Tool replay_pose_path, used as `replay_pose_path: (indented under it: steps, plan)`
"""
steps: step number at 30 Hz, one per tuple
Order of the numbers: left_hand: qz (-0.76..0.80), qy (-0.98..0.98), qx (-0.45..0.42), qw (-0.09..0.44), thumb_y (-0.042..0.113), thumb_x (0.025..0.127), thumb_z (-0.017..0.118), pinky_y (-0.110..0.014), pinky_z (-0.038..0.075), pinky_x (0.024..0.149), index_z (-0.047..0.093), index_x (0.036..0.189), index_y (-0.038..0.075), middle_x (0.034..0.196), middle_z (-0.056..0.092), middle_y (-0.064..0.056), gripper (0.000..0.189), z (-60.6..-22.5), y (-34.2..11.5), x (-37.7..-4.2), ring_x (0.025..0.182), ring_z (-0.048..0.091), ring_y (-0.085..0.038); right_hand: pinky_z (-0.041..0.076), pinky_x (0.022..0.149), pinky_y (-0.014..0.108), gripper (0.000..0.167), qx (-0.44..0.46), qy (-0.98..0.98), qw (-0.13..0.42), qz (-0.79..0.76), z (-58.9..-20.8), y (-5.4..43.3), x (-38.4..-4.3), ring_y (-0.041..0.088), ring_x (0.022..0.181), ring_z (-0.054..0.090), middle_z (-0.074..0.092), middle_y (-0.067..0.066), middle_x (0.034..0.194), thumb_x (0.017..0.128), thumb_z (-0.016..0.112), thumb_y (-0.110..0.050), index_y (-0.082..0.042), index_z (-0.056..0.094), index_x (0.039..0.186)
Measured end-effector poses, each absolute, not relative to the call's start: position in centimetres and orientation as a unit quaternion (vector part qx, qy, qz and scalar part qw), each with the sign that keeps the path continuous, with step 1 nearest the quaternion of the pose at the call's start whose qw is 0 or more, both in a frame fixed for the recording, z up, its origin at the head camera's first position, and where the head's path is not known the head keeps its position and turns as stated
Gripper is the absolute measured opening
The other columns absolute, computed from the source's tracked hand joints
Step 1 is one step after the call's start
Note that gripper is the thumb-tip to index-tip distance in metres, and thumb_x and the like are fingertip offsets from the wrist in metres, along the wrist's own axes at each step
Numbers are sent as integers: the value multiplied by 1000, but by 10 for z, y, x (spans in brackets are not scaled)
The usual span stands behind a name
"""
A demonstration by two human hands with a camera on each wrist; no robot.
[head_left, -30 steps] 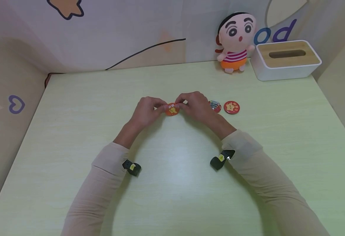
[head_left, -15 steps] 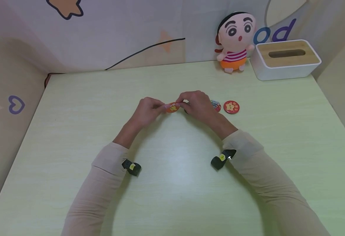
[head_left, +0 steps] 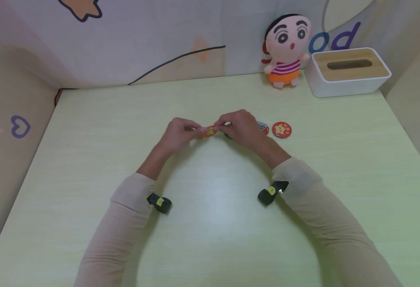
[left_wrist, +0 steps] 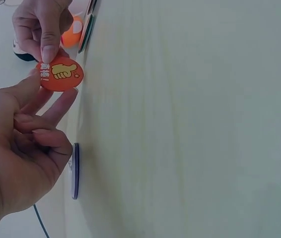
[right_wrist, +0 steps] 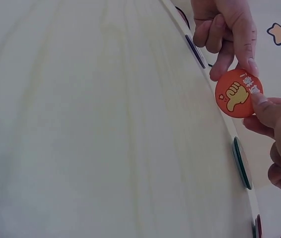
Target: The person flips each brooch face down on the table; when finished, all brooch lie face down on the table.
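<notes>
A round orange-red badge (head_left: 210, 131) with a yellow thumbs-up and white lettering is held up between both hands. My left hand (head_left: 179, 134) pinches its left edge; my right hand (head_left: 241, 126) pinches its right edge between thumb and finger. In the right wrist view, the right thumb lies over the lettering on the badge (right_wrist: 236, 94). A purple-edged badge (left_wrist: 75, 171) lies on the table beyond the left hand, which hides it from the head view. Mostly covered by the right hand is a green-edged badge (right_wrist: 242, 162).
To the right of the right hand lie a partly covered patterned badge (head_left: 263, 127) and a red badge with a yellow star (head_left: 281, 130). At the table's back stand a plush doll (head_left: 285, 52) and a white tissue box with a wooden lid (head_left: 350, 73), before a printed wall.
The held badge has tipped to a flatter angle since a second ago, so its face looks narrower from above. Both hands keep their hold with hardly any shift.
</notes>
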State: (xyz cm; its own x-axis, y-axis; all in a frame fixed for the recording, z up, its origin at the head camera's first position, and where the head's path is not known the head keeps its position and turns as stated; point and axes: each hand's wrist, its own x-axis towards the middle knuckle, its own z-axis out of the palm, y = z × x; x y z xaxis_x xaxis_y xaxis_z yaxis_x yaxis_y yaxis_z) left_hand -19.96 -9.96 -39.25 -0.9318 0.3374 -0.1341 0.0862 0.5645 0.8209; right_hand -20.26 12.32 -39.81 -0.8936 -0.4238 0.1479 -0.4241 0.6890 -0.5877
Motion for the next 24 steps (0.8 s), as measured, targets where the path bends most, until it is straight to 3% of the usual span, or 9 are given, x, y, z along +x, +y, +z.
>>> replay_pose_path:
  steps: [6,16,24]
  plan:
    - [463,868,96,153,22,99,68,-28,43,74,76,113,1,104,78,-22,27,-389,-100,-198,100,72,-29,54,96,41,21,230,-916,-33,327,-399,123,-203,23,102,74,80,9,108,94,73,-22,-10,79,111]
    - [475,863,79,155,25,97,70,-28,41,74,78,109,2,104,78,-20,28,-392,-100,-198,98,71,-25,56,95,40,19,222,-908,-62,350,-397,123,-203,24,100,74,80,11,107,92,74,-16,-7,80,108]
    - [464,868,68,164,28,92,77,-29,42,76,81,102,7,105,80,-12,24,-390,-100,-197,95,60,-18,52,91,37,20,196,-896,-134,376,-394,124,-205,23,103,72,80,11,108,89,78,-16,-8,80,107]
